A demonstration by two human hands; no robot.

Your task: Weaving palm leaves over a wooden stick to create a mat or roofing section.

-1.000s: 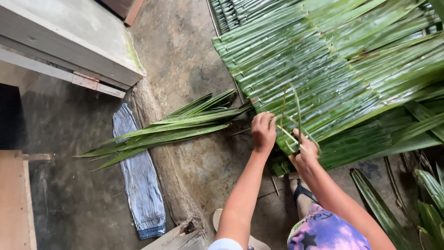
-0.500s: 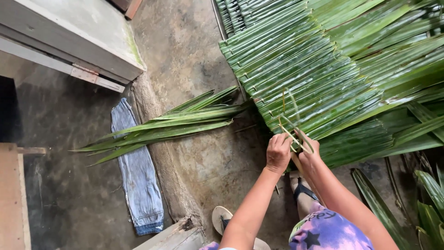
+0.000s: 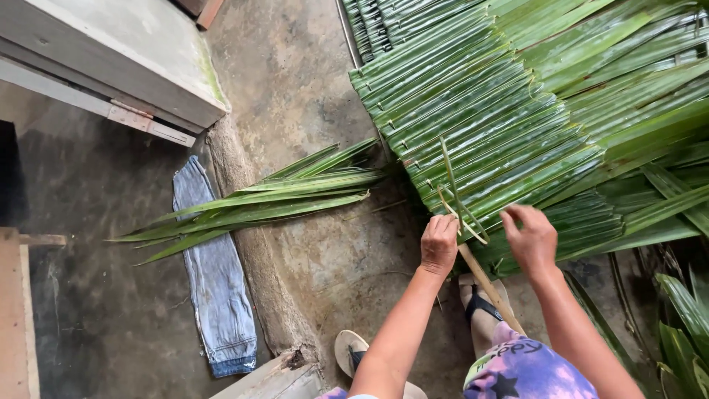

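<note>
A big panel of folded green palm leaves (image 3: 532, 111) lies on the concrete floor, its near corner in front of me. My left hand (image 3: 440, 242) is closed around thin pale strips (image 3: 456, 201) that stick up from the panel's near edge, next to a wooden stick (image 3: 487, 284) running toward me. My right hand (image 3: 533, 238) rests with fingers spread on the leaves a little to the right, holding nothing that I can see.
Loose palm fronds (image 3: 258, 203) lie on the floor to the left. A strip of blue denim cloth (image 3: 214, 273) lies beyond a raised concrete ridge (image 3: 255, 258). A concrete step (image 3: 111, 59) is at upper left. My sandalled feet (image 3: 484, 307) are below the panel.
My right hand has let go of the strips and moved right onto the leaves. My left hand stays closed on the strips, which now stand straighter.
</note>
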